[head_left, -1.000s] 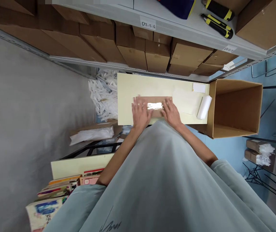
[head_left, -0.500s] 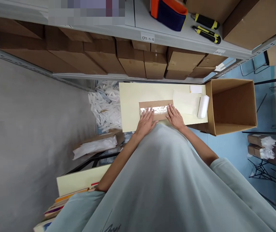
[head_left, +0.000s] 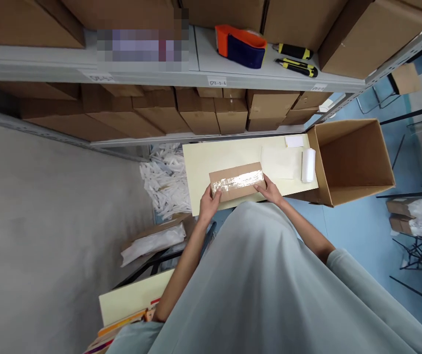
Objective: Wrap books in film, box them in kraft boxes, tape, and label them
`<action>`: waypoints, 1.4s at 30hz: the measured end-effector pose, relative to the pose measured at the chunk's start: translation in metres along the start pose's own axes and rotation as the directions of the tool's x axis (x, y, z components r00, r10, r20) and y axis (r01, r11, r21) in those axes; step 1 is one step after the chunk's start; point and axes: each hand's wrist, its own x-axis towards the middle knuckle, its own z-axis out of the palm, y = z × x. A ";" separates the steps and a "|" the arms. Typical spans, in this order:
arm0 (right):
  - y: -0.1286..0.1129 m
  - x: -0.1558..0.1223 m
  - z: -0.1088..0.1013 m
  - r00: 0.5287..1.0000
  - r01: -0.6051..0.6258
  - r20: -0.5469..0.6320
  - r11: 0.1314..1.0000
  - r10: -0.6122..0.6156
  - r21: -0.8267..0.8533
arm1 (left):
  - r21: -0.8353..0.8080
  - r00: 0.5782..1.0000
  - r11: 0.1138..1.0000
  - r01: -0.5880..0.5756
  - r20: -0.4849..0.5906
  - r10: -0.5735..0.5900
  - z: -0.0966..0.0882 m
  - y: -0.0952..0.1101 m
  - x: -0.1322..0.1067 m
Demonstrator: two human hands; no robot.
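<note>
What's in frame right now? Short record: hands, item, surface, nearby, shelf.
left hand: grips left end of taped cardboard packet
right hand: grips its right end
packet top: shiny tape strip lengthwise
surface: pale tabletop below; contact unclear
nearby, right: white roll, open cardboard box
shelf: orange-and-blue item, two black-and-yellow tools

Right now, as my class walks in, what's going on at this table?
A person's left hand and right hand hold opposite ends of a cardboard package, with shiny tape along its upper face. It is at the pale table; whether it is fully lifted is hard to tell. A white roll lies near the table's right end, beside an open cardboard box.
</note>
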 end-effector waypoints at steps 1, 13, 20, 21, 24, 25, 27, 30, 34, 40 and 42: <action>0.001 -0.006 0.002 1.000 0.003 0.007 1.000 -0.003 -0.005 | -0.016 1.000 1.000 0.020 -0.006 -0.020 -0.001 -0.002 -0.004; 0.010 -0.032 0.016 0.999 -0.030 -0.023 0.992 0.033 0.122 | 0.027 0.976 0.976 0.217 0.016 -0.217 -0.010 -0.003 -0.015; 0.024 -0.059 -0.024 0.994 0.004 -0.103 0.933 0.035 0.360 | 0.120 0.991 0.984 0.131 -0.058 -0.124 0.019 0.051 -0.031; 0.029 -0.066 -0.036 0.991 0.016 -0.129 0.922 0.036 0.387 | 0.140 0.994 0.985 0.102 -0.062 -0.094 0.032 0.060 -0.034; 0.049 -0.093 -0.077 0.974 0.072 -0.222 0.890 0.034 0.450 | 0.209 0.998 0.978 0.014 -0.063 -0.001 0.083 0.092 -0.046; 0.057 -0.105 -0.092 0.965 0.093 -0.259 0.880 0.034 0.465 | 0.228 0.998 0.973 -0.016 -0.061 0.031 0.104 0.104 -0.050; 0.075 -0.130 -0.120 0.943 0.132 -0.331 0.861 0.044 0.491 | 0.251 0.995 0.965 -0.076 -0.045 0.090 0.150 0.128 -0.061; 0.106 -0.169 -0.159 0.906 0.173 -0.416 0.828 0.079 0.533 | 0.276 0.988 0.950 -0.148 -0.008 0.156 0.221 0.163 -0.083; 0.146 -0.206 -0.200 0.848 0.158 -0.488 0.779 0.207 0.606 | 0.385 0.944 0.863 -0.326 0.090 0.316 0.305 0.203 -0.122; 0.177 -0.199 -0.250 0.697 0.143 -0.591 0.729 0.406 0.669 | 0.475 0.801 0.648 -0.595 0.291 0.522 0.394 0.247 -0.147; 0.183 -0.188 -0.269 0.640 0.181 -0.642 0.730 0.422 0.659 | 0.454 0.752 0.600 -0.659 0.364 0.550 0.420 0.258 -0.135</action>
